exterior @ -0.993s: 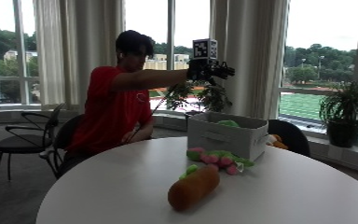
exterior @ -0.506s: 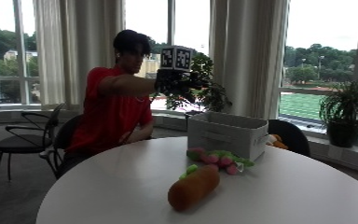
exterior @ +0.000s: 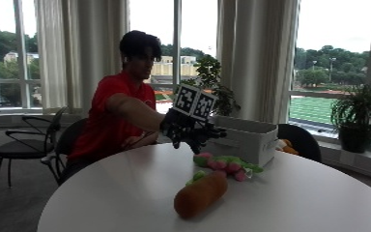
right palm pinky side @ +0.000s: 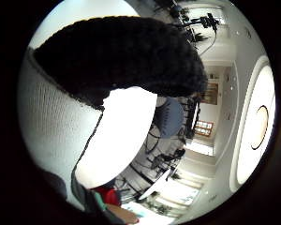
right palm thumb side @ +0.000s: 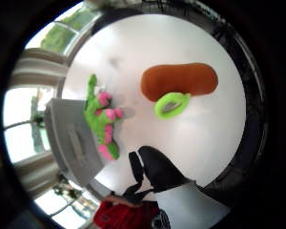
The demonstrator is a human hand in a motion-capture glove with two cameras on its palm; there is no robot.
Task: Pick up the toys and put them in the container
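Now the gloved right hand (exterior: 192, 131) has dropped from high above the bin (exterior: 247, 138) toward the table (exterior: 108, 193), fingers spread, empty. Green-pink toy (exterior: 227, 164) lies at its four o'clock, carrot (exterior: 201, 193) nearer; pickup looks imminent.

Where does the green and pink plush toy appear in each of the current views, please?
Outside view: green and pink plush toy on the table, against the grey container.
Thumb side palm view: toy beside the container.
Little finger side palm view: not in it.
Shared landmark: orange carrot plush.
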